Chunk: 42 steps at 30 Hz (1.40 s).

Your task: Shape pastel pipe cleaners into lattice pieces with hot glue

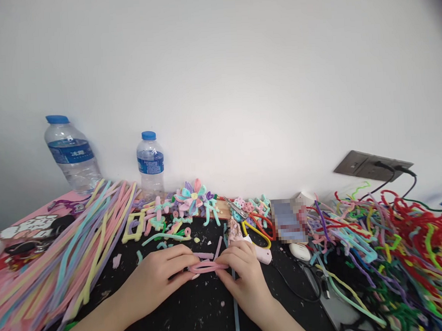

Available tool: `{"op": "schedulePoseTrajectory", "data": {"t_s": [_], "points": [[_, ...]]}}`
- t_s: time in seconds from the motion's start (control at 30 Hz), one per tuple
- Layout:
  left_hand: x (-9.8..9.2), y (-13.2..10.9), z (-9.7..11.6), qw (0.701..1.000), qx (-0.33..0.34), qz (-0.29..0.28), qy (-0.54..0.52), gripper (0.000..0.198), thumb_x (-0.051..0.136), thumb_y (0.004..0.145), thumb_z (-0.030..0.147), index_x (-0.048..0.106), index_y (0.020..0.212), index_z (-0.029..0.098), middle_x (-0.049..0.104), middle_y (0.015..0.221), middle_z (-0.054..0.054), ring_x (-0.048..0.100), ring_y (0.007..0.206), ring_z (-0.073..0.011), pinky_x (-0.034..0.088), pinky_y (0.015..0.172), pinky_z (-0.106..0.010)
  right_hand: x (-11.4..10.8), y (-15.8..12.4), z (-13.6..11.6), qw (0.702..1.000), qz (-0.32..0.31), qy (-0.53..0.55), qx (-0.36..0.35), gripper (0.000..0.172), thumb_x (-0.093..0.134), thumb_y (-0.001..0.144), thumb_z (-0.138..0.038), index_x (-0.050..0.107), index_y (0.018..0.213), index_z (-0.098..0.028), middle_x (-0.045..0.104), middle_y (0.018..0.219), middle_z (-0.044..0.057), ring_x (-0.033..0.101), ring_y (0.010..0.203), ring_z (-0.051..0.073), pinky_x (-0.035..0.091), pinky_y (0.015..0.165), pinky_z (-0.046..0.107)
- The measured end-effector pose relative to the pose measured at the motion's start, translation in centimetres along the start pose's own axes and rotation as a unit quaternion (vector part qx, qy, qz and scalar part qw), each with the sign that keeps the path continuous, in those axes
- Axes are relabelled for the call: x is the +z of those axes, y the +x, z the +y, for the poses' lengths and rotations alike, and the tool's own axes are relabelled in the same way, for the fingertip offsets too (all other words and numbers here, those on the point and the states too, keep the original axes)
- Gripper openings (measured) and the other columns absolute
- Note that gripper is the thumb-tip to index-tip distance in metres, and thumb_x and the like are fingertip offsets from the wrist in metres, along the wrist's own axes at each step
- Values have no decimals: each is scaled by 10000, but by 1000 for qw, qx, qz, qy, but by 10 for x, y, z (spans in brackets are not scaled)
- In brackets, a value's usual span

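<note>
Between my two hands is a pink pipe cleaner (pixel 207 267) bent into a flat, narrow loop. My left hand (pixel 163 271) pinches its left end between thumb and fingers. At the right end, the fingers of my right hand (pixel 244 269) close on the same loop. Just behind the loop lie short lilac pipe cleaner pieces (pixel 204 255). Beyond my right hand is a pale pink glue gun (pixel 263 254), partly hidden by the fingers. Scissors with yellow and red handles (pixel 260 235) rest behind it.
Long pastel pipe cleaners (pixel 94 233) spread across the left side. A tangle of bright pipe cleaners (pixel 398 244) covers the right. Two water bottles (pixel 151 162) stand by the wall. A pipe cleaner flower (pixel 193 197) sits at the back, and a white earbud case (pixel 300 252) lies near a cable.
</note>
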<state>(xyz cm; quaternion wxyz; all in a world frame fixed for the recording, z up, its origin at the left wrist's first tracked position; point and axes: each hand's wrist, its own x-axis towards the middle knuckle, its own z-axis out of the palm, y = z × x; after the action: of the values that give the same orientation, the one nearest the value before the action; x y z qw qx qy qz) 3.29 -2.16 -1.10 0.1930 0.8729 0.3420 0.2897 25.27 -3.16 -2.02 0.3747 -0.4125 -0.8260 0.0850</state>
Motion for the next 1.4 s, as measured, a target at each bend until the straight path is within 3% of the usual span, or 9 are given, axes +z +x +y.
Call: {"op": "schedulePoseTrajectory", "data": {"t_s": [0.67,1.4], "points": [[4,0,-4,998,-12,52,-32,116,544,862,172,645,807,184,650,758,5,607,688,-105,439,641,-176,3,-1,0,1000,-1,-1,-6,61,585,828,-152,612,814,-205,658,772,6,563,786,200,395,777,404],[1,0,0,995,-87,33,-48,134,563,831,172,669,758,208,666,740,18,627,689,-118,460,644,-183,3,-1,-2,1000,3,-4,-8,59,596,823,-149,610,809,-205,659,759,-12,567,772,177,397,764,379]]}}
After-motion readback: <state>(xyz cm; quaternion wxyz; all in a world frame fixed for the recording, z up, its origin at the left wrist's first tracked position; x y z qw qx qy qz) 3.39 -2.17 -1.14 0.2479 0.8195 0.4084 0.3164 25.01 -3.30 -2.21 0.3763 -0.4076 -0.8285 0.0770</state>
